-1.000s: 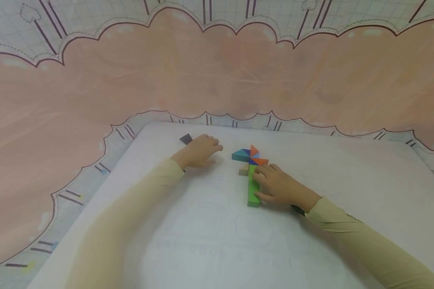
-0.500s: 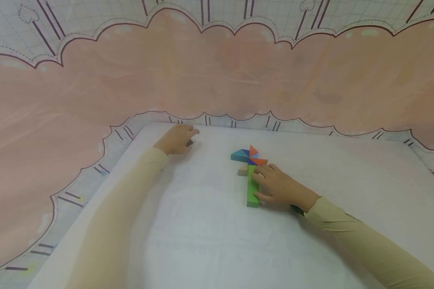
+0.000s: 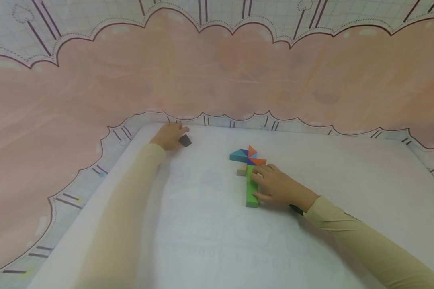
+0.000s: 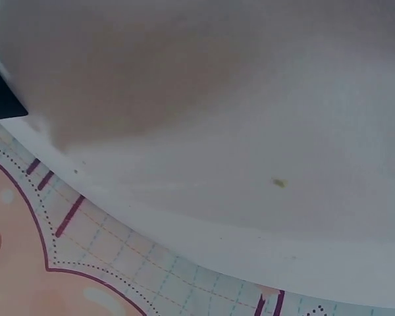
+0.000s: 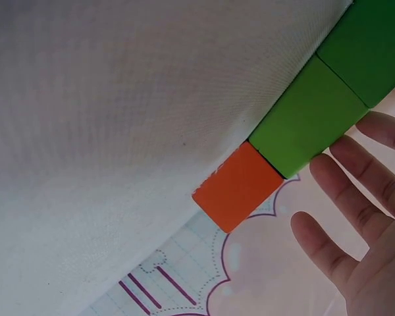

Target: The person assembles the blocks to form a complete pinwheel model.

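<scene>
My left hand (image 3: 168,136) is at the far left of the white table, next to a dark block (image 3: 185,140). Its fingers reach just past the block; contact is unclear, and the palm side is hidden. A dark corner of a block (image 4: 1,97) enters the left wrist view, which shows no fingers. My right hand (image 3: 278,185) rests with its fingertips along the right side of a green block (image 3: 251,194). In the right wrist view its fingers (image 5: 349,197) are extended beside a light green block (image 5: 306,122) and an orange block (image 5: 238,187).
Beyond the green blocks, orange triangles (image 3: 252,151), blue pieces and a teal block (image 3: 238,156) form a pinwheel-like cluster. A small plain wooden block (image 3: 241,171) sits left of the green ones. The table (image 3: 202,241) ends at a patterned cloth (image 3: 217,72).
My left hand has moved left across the table, past the dark block, which is turned slightly and uncovered again. My right hand has stayed beside the green block.
</scene>
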`<act>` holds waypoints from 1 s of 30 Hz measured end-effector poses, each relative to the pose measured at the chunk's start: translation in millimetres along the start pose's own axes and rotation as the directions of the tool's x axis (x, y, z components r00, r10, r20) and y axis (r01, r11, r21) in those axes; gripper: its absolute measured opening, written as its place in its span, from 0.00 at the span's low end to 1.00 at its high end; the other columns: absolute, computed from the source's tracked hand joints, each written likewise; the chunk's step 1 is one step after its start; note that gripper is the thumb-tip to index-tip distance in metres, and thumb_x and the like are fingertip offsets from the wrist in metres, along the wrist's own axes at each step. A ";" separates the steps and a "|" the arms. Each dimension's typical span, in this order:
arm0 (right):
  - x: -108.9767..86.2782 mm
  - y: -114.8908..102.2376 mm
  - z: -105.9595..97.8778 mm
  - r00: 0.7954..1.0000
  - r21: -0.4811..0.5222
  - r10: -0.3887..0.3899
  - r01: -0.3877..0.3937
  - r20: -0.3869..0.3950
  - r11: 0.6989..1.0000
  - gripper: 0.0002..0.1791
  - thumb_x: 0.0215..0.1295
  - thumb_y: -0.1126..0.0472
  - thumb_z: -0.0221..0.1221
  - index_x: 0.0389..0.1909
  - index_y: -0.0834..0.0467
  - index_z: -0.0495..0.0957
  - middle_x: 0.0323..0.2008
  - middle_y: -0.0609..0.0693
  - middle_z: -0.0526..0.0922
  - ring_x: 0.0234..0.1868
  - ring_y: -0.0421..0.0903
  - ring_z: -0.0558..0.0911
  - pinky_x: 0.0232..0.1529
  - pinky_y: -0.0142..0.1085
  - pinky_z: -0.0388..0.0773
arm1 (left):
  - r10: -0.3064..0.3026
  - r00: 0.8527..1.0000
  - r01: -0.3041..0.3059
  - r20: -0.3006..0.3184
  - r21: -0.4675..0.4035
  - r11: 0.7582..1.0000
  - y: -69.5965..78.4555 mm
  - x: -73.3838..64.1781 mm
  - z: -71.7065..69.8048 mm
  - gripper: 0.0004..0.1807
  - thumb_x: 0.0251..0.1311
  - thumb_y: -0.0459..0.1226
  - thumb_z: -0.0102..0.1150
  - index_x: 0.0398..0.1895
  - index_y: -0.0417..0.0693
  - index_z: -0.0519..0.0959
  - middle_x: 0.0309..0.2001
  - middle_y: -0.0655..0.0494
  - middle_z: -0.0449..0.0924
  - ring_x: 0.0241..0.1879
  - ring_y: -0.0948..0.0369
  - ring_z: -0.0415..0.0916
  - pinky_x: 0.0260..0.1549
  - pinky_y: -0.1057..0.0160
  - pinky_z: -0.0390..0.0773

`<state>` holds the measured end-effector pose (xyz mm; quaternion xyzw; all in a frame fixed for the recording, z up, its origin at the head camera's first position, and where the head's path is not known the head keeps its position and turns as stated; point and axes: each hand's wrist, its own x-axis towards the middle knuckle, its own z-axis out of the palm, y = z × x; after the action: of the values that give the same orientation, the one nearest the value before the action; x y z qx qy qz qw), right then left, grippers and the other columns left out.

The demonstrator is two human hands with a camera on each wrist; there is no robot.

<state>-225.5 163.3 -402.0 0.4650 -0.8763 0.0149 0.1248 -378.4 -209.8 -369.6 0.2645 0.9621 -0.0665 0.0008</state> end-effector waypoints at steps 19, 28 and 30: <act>0.6 -2.1 -0.3 1.000 -0.010 0.015 -0.015 0.024 1.000 0.21 0.60 0.46 0.57 0.45 0.59 0.72 0.45 0.53 0.75 0.45 0.50 0.74 0.51 0.45 0.71 | -0.019 1.000 0.021 -0.022 0.083 0.996 -5.9 5.2 18.2 0.20 0.62 0.30 0.49 0.58 0.49 0.72 0.57 0.38 0.71 0.61 0.42 0.66 0.64 0.43 0.62; 0.3 -1.2 0.5 1.000 -0.020 0.000 0.000 0.001 1.000 0.20 0.60 0.47 0.57 0.43 0.58 0.71 0.43 0.52 0.75 0.44 0.49 0.74 0.50 0.45 0.71 | 0.105 0.993 -0.101 -0.045 0.086 0.991 5.5 7.5 20.1 0.20 0.58 0.27 0.53 0.54 0.46 0.75 0.49 0.43 0.76 0.50 0.47 0.74 0.57 0.50 0.71; 0.5 -1.0 0.2 1.000 -0.017 0.000 0.000 0.000 1.000 0.19 0.60 0.47 0.57 0.43 0.58 0.71 0.43 0.52 0.75 0.44 0.50 0.74 0.51 0.45 0.71 | 0.121 0.992 -0.118 -0.038 0.082 0.990 11.2 6.5 18.5 0.20 0.57 0.27 0.54 0.54 0.46 0.75 0.49 0.44 0.76 0.50 0.48 0.74 0.57 0.50 0.71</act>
<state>-225.0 162.3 -402.2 0.4640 -0.8764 0.0073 0.1288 -378.9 -199.3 -389.6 0.3229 0.9409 -0.0989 -0.0263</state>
